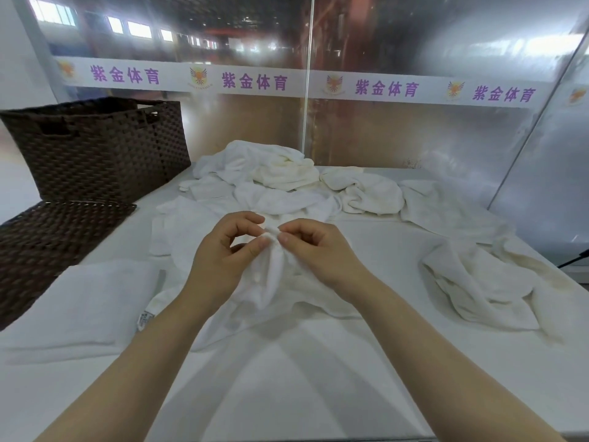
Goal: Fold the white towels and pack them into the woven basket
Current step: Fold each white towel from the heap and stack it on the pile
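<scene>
A crumpled white terry towel [274, 282] is held at the centre of the white bench [318, 378], its top edge bunched and lifted while the rest trails onto the surface. That bunched edge is pinched by the left hand [223, 250] between thumb and forefinger, and by the right hand [315, 250] in the same way, the two pinches almost touching.

A flat folded white towel [86, 301] lies at about nine o'clock from the hands. A heap of unfolded white towels [264, 170] is piled at twelve o'clock, with more loose white towels [478, 282] at three o'clock. The dark brown woven basket [95, 148] stands at ten o'clock, and a flat dark woven lid [54, 244] lies before it.

A true corner appears not yet found; if the edge is spread from this bunched grip, a skewed fold is likely. The trailing cloth could also be dragged over the neighbouring towels.
</scene>
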A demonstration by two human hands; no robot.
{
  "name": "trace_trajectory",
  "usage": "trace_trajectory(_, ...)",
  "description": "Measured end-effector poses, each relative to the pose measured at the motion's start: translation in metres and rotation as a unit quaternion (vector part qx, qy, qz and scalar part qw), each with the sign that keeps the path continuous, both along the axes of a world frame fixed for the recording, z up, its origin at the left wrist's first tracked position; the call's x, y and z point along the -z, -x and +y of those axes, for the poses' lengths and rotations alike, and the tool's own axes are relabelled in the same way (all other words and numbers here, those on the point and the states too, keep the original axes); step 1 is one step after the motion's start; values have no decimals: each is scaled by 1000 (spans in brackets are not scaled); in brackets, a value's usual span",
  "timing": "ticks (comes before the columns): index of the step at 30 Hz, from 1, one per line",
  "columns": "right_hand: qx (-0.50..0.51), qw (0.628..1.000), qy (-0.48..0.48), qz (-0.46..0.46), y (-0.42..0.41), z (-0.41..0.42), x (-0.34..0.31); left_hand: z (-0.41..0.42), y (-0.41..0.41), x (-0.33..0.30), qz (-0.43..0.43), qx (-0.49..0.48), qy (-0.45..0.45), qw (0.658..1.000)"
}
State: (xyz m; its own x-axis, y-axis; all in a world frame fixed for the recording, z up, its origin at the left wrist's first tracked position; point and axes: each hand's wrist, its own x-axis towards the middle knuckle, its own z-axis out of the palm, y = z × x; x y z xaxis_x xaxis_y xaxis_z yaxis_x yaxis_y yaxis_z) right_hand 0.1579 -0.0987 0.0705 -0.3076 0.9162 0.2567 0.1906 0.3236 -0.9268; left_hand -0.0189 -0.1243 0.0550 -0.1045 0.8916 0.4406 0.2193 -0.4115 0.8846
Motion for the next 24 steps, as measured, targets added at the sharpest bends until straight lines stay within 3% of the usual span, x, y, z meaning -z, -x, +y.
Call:
trace_trajectory(10,-2,1000,-2,-8,-2,-4,6,3,0,5,7,2,8,1000)
trace_trajectory(14,1,999,7,-36,-6,-4,5,8,-1,5,137,-11,18,990)
trace_trajectory(17,-6,984,7,-180,-24,-3,13,11,0,7,192,-36,30,980)
trace_trajectory(20,44,939,-19,-339,-45,-2,28,16,6,3,149,-59,14,987)
trace_trajectory(24,119,920,-41,-371,-73,13,34,26,19,-15,77,-104,-10,992)
